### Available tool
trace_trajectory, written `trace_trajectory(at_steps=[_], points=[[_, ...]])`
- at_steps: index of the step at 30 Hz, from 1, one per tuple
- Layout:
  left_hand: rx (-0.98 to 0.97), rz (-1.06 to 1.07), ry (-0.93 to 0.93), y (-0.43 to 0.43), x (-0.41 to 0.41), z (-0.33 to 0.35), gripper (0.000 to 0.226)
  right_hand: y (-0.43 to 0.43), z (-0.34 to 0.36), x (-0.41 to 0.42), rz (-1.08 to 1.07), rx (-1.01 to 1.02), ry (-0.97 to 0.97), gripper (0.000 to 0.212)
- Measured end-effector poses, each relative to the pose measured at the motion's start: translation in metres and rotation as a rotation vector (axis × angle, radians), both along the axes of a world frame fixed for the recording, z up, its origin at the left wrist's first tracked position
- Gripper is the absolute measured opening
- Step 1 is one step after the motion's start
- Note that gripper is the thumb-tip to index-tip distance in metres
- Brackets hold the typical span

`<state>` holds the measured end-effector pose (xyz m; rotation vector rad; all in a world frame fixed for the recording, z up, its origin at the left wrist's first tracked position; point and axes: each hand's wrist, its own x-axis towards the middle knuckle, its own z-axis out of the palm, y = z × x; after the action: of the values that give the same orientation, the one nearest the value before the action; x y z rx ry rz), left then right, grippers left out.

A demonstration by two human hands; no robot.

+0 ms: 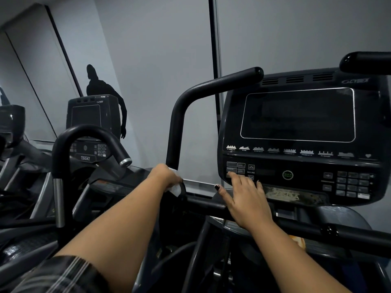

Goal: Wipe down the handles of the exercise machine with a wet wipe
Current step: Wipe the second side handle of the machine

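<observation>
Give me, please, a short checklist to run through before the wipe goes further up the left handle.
1. Wipe in hand: ok, the left hand is closed on a white wipe.
2. Wipe against the handle: ok, pressed at its lower end.
3. Handle above the hand clear: ok, nothing on it.
4. Right hand out of the way: ok, open, fingertips at the console buttons.
5. Wipe wet enough: cannot tell.
6. Far right handle wiped: cannot tell.

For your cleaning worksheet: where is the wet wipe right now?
In the head view, left of centre: the wipe is in the left hand, at the base of the handle.
</observation>
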<state>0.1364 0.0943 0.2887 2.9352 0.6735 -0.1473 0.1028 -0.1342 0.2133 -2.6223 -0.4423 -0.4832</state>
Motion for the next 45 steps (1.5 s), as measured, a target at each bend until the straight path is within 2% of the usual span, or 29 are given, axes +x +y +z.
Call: trace_trajectory(at_steps=[2, 5, 9, 15, 19, 23, 25, 29, 30, 33, 35, 39, 45], points=[[0.011, -0.015, 0.156, 0.001, 0.008, 0.004, 0.029, 0.000, 0.000, 0.003, -0.002, 0.024, 0.015, 0.073], [0.056, -0.112, 0.224, 0.002, 0.009, 0.005, 0.028, 0.001, 0.000, 0.004, -0.005, 0.016, 0.011, 0.071], [0.106, -0.175, 0.209, 0.003, -0.011, -0.006, 0.025, 0.001, -0.001, 0.005, -0.032, -0.001, 0.011, 0.068], [0.061, -0.159, 0.153, 0.004, -0.050, -0.003, 0.020, -0.001, -0.001, -0.001, -0.063, -0.054, -0.011, 0.070], [0.214, -0.126, 0.157, 0.014, -0.054, -0.017, 0.011, 0.001, -0.002, -0.004, -0.059, -0.070, -0.012, 0.070], [0.068, -0.079, 0.207, 0.008, -0.030, -0.015, 0.030, 0.004, -0.003, -0.004, -0.049, -0.086, -0.016, 0.073], [-0.001, -0.013, 0.133, 0.005, -0.018, -0.016, 0.032, 0.004, -0.003, -0.005, -0.046, -0.083, -0.038, 0.076], [-0.067, 0.153, -0.213, 0.002, -0.008, -0.028, 0.018, 0.002, -0.001, -0.007, -0.049, -0.082, -0.061, 0.085], [-0.118, 0.185, -0.250, 0.002, -0.003, -0.029, 0.015, 0.002, -0.001, -0.007, -0.045, -0.090, -0.071, 0.085], [-0.207, 0.215, -0.221, 0.002, 0.004, -0.020, 0.017, 0.001, -0.001, -0.006, -0.044, -0.098, -0.096, 0.084], [-0.203, 0.203, -0.195, 0.003, 0.006, -0.017, 0.020, 0.000, 0.000, -0.005, -0.051, -0.106, -0.085, 0.081], [-0.150, 0.111, -0.198, 0.003, -0.005, -0.023, 0.007, 0.002, 0.001, -0.004, -0.026, -0.179, -0.079, 0.074], [0.070, -0.027, -0.113, 0.014, -0.034, -0.033, 0.035, 0.002, 0.000, -0.002, -0.059, -0.198, -0.098, 0.072]])
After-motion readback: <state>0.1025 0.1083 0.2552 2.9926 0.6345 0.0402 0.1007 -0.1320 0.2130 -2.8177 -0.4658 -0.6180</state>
